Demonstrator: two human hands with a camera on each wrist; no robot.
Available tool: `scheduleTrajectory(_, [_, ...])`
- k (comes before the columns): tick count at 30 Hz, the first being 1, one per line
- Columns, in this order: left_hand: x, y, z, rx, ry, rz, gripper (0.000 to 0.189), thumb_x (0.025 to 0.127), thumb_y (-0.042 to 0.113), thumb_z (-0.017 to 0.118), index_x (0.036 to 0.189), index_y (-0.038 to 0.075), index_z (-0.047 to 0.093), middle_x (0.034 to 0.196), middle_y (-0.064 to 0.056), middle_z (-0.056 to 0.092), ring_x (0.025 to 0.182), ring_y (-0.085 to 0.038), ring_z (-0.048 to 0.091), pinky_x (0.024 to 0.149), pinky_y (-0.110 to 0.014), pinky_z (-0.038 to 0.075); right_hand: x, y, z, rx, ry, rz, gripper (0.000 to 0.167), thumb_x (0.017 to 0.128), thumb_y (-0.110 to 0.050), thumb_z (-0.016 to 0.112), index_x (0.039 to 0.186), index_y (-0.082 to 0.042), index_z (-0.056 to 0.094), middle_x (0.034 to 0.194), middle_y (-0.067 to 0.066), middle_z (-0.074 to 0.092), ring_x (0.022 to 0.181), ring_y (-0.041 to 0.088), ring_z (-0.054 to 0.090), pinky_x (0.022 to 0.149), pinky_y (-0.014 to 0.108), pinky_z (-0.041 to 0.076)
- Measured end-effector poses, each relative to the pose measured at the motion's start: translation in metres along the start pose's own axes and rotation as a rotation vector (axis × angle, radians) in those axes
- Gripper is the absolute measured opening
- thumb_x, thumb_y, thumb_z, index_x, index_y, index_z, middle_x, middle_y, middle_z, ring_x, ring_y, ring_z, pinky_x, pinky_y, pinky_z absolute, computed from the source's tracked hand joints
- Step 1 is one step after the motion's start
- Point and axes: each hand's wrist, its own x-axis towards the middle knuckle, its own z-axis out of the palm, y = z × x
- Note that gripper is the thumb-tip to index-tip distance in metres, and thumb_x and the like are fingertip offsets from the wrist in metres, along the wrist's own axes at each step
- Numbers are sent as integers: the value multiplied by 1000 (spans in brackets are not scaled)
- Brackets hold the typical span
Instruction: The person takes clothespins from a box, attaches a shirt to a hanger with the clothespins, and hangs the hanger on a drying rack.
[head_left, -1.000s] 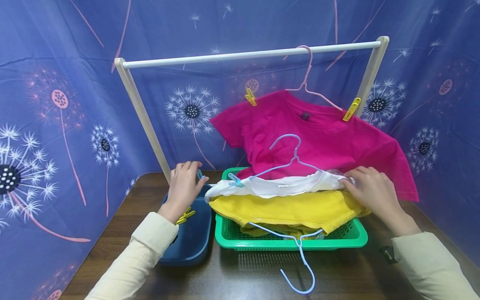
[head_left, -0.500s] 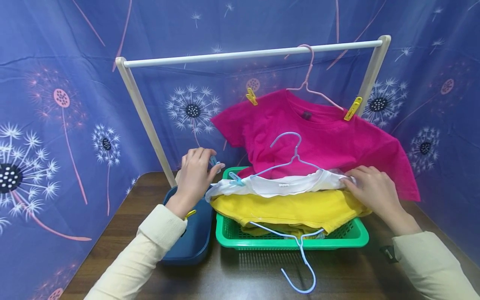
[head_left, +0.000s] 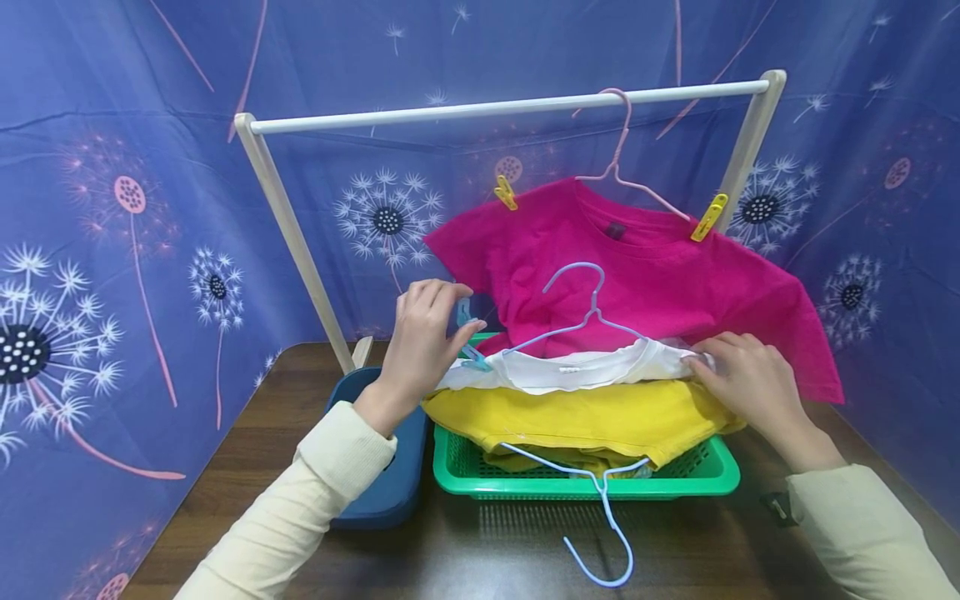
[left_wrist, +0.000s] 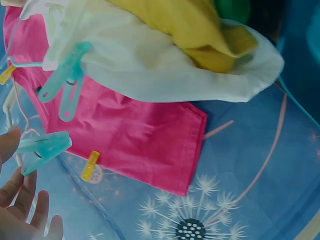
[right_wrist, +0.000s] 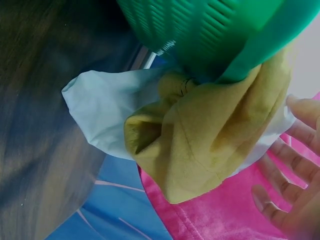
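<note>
My left hand [head_left: 423,346] pinches a light blue clothespin [head_left: 464,312] between thumb and fingers, just above the left shoulder of a white T-shirt [head_left: 555,381]. Another blue clothespin [left_wrist: 69,80] is clipped to that shoulder, beside the arm of a lavender hanger [head_left: 594,310] set in the neckline. At the opposite shoulder, my right hand [head_left: 750,387] pinches the white cloth between thumb and fingers. Under and in front of the white shirt lies a yellow garment [head_left: 577,421] with a second hanger [head_left: 603,492], hook toward me. Both garments lie across a green basket [head_left: 585,485].
Behind, a magenta T-shirt [head_left: 600,275] hangs by a pink hanger [head_left: 617,142] from the rack's white rail [head_left: 450,111], with yellow clothespins [head_left: 708,218] at its shoulders. A dark blue bin [head_left: 386,504] stands left of the basket on the wooden table [head_left: 262,467].
My left hand has risen from over the blue bin and moved right with the clothespin, reaching the white shirt's left shoulder. My right hand stays at the other shoulder.
</note>
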Motion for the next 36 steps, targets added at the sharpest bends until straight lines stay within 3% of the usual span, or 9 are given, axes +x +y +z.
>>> scheduleTrajectory(11, [5,25,2,-58,7,87,40,72,19,77,107,7,60,101,-4,60,104,-20,46,88,-39,37,1,-1,-2,4,-45,28,25,72,-23,71,89,-6,69,83,15,65,73,32,55,56,46,44])
scheduleTrajectory(24, [-4,53,11,-49,-35,234,35,74,24,76,101,10,61,99,-2,60,104,-19,49,89,-37,39,-1,-1,0,-1,-46,64,34,69,-28,73,92,-4,68,87,18,66,76,34,54,58,46,43])
scheduleTrajectory(29, [-8,65,17,-23,-83,292,37,75,30,74,105,13,60,101,0,59,105,-16,49,89,-34,39,-2,-1,1,-7,-19,75,35,68,-28,73,92,-3,67,87,19,65,75,35,54,57,46,42])
scheduleTrajectory(36, [-7,79,28,-1,-160,317,41,75,33,73,109,15,59,103,3,61,106,-14,49,90,-31,38,-2,1,1,-10,-25,74,33,70,-26,73,93,-3,66,85,19,64,73,35,54,57,47,42])
